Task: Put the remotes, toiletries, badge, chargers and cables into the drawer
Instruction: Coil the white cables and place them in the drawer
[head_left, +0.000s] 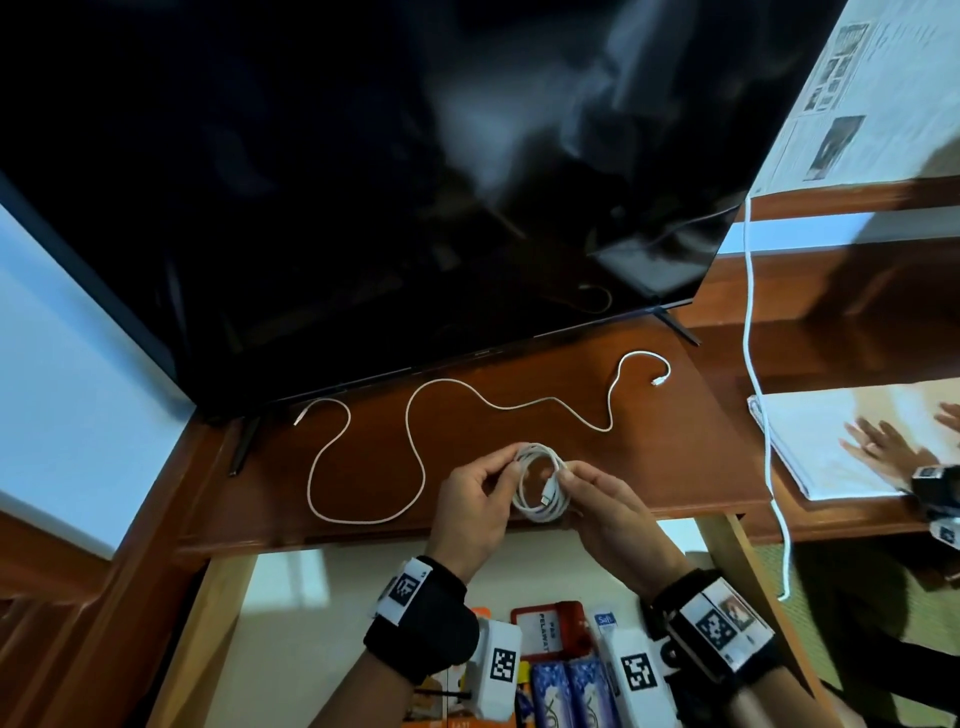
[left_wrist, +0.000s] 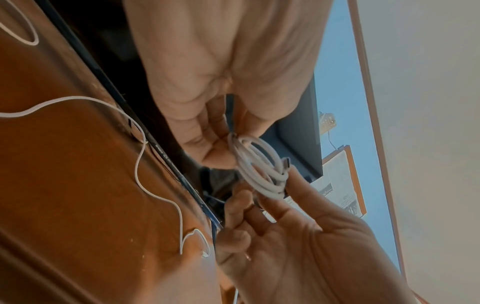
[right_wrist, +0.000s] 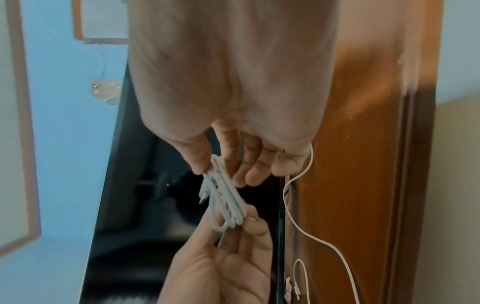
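Observation:
Both my hands hold a coiled white cable (head_left: 537, 514) (left_wrist: 262, 170) (right_wrist: 226, 201) just above the front edge of the wooden desk (head_left: 519, 364). My left hand (head_left: 506, 470) (left_wrist: 231, 142) pinches the coil's left side. My right hand (head_left: 569, 470) (right_wrist: 214, 166) pinches its right side, and a plug end lies across the loops. A second white cable (head_left: 363, 521) (left_wrist: 140, 144) (right_wrist: 298, 226) snakes loose across the desk behind the hands. Below the hands the open drawer (head_left: 311, 623) holds a red badge (head_left: 550, 631) and blue toiletry packets (head_left: 569, 691).
A large black TV (head_left: 363, 182) stands on the desk right behind the loose cable. Another white cord (head_left: 749, 291) hangs down along the desk's right side. Newspaper (head_left: 883, 78) lies on a shelf at the upper right, and white paper (head_left: 831, 452) lies lower right.

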